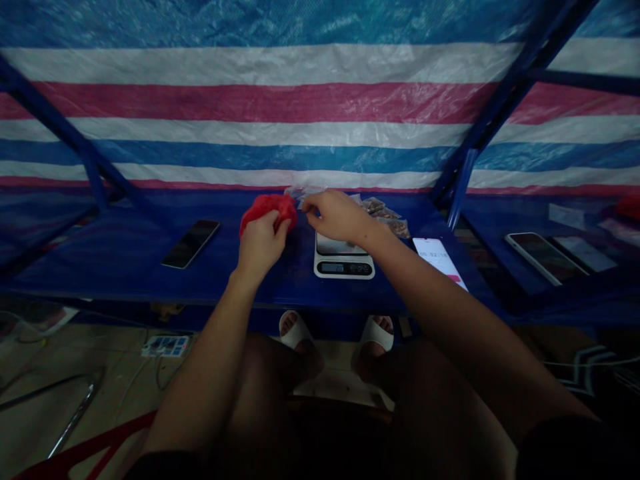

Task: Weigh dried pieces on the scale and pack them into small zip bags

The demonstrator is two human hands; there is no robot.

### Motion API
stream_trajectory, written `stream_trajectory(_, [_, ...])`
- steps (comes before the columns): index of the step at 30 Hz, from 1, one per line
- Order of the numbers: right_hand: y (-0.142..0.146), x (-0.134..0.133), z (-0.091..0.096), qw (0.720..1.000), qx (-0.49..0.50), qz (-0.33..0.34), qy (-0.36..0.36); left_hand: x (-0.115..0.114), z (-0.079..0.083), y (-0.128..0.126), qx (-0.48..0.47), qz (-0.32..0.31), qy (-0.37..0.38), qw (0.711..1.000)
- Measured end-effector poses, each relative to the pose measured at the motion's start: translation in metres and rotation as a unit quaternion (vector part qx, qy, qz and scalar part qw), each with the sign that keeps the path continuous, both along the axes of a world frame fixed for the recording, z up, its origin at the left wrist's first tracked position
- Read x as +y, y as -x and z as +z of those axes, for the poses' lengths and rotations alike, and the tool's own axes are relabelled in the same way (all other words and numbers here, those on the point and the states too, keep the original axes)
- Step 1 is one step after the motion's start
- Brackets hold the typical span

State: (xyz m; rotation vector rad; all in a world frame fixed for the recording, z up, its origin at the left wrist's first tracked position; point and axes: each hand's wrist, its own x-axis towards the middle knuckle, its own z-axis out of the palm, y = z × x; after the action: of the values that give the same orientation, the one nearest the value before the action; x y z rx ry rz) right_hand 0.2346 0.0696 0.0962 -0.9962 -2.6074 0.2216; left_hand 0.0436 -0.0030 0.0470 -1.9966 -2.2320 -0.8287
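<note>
On the blue shelf a crumpled red plastic bag [254, 212] lies under my left hand [261, 248], whose thumb and fingers are closed on its near edge. To the right of the bag, above the far part of a white digital scale [345, 269], is my right hand [336, 215]. Its fingers are bent towards the thumb in a pinch, and I cannot make out what is between them. The scale's small display is lit, and part of its weighing plate is covered by my right hand. Behind that hand lie several clear packets [385, 215] with brownish contents. Clear plastic [303, 191] lies beyond the red bag.
A dark phone [191, 244] lies on the left of the shelf [125, 260]. Right of the scale is a phone [440, 261] with a lit timer. Another phone [545, 257] lies farther right. Blue metal posts and a striped tarp [280, 100] stand behind. A power strip [166, 346] is below.
</note>
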Motion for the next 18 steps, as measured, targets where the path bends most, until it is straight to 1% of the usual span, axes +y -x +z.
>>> stream_trajectory(2, [-0.002,0.002,0.002,0.999,0.034,0.003,-0.013,0.0,0.0,0.0,-0.035,0.017,-0.043,0.998])
stream_trajectory(3, [-0.003,0.003,0.003,0.999,0.05,0.006,-0.017,0.0,0.0,0.0,-0.047,0.009,-0.038,0.998])
stream_trajectory(7, [0.001,0.0,0.006,0.996,0.083,0.022,-0.016,-0.003,-0.002,0.0,-0.077,-0.088,0.061,0.991])
stream_trajectory(8, [0.003,-0.002,0.007,0.996,0.085,0.027,-0.014,-0.004,-0.003,0.002,-0.087,-0.104,0.067,0.988])
stream_trajectory(10, [0.01,-0.005,0.006,0.996,0.079,0.047,-0.006,-0.005,-0.003,0.007,-0.101,-0.106,0.059,0.987])
stream_trajectory(12, [0.021,-0.007,0.004,0.996,0.046,0.081,0.009,-0.005,-0.004,0.015,-0.084,-0.08,0.061,0.991])
stream_trajectory(14, [0.033,-0.007,0.0,0.993,-0.016,0.108,0.032,-0.004,-0.007,0.023,-0.043,-0.065,0.076,0.994])
stream_trajectory(16, [0.046,-0.005,-0.006,0.989,-0.088,0.105,0.053,-0.004,-0.011,0.03,-0.002,-0.071,0.096,0.993])
stream_trajectory(18, [0.054,-0.002,-0.012,0.983,-0.145,0.093,0.066,-0.006,-0.016,0.037,0.017,-0.078,0.111,0.991])
